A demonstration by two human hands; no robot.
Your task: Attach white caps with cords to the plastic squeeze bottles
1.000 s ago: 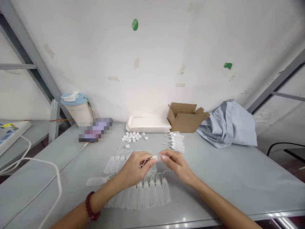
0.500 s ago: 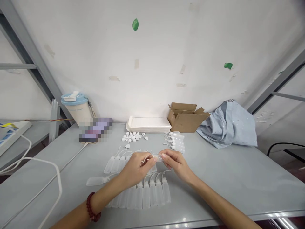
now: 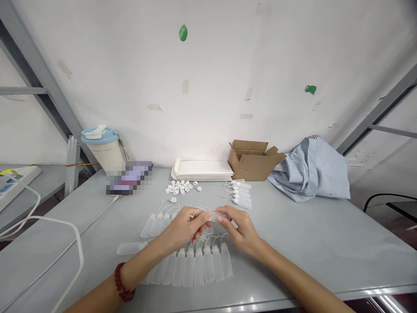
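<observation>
Both hands meet above the middle of the grey table. My left hand and my right hand pinch the two ends of a small clear plastic dropper bottle held level between them. A thin white tether loops from the bottle over my left fingers. Just below the hands lies a row of several clear bottles side by side. More clear bottles lie to the left, partly hidden by my left hand. A red bead bracelet is on my left wrist.
White caps are scattered behind the hands, and a small group of capped bottles lies to their right. Along the wall stand a cup with a blue lid, stacked white trays, an open cardboard box and a blue cloth. White cables cross the left side.
The hands stay together on the same bottle; my right fingers have shifted slightly along it and the bottle sits a little lower. The view has shifted slightly.
</observation>
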